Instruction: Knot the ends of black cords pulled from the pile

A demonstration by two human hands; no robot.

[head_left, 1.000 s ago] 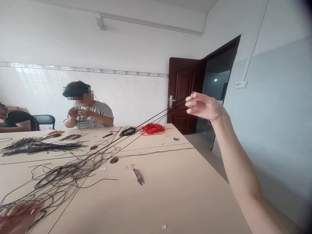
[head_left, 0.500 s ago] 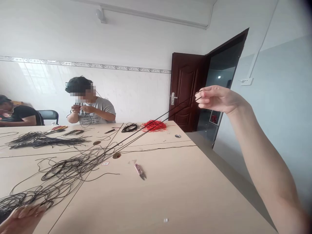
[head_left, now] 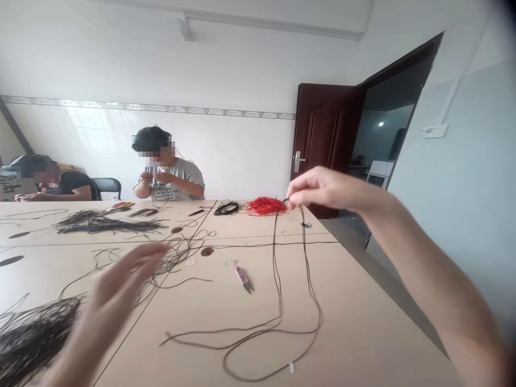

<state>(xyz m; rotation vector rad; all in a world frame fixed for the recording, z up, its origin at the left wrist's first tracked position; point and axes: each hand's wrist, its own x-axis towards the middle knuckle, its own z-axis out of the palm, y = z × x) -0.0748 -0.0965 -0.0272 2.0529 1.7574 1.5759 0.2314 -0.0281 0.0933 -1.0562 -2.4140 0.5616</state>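
Observation:
My right hand [head_left: 312,189] is raised over the table's right part, fingertips pinched on a few black cords [head_left: 276,269]. The cords hang in two strands and curl on the tabletop below. My left hand [head_left: 131,274], blurred by motion, is above the table at the left, with nothing visible in it. It partly covers a tangle of loose black cords [head_left: 177,255]. A dense black cord bundle [head_left: 36,336] lies beside my left forearm. Small pink thread snips [head_left: 242,276] lie between my hands.
Across the table [head_left: 350,371] a person in a grey shirt [head_left: 189,177] works with both hands; another in black [head_left: 72,185] sits far left. Red cords [head_left: 265,205], a black coil [head_left: 228,208], another black bundle [head_left: 113,221] and red-yellow scissors [head_left: 122,206] lie at the back.
My right hand has come down and left with the cords, which went from taut to hanging and now trail over the table. My left hand has risen and moved right. The view has shifted left.

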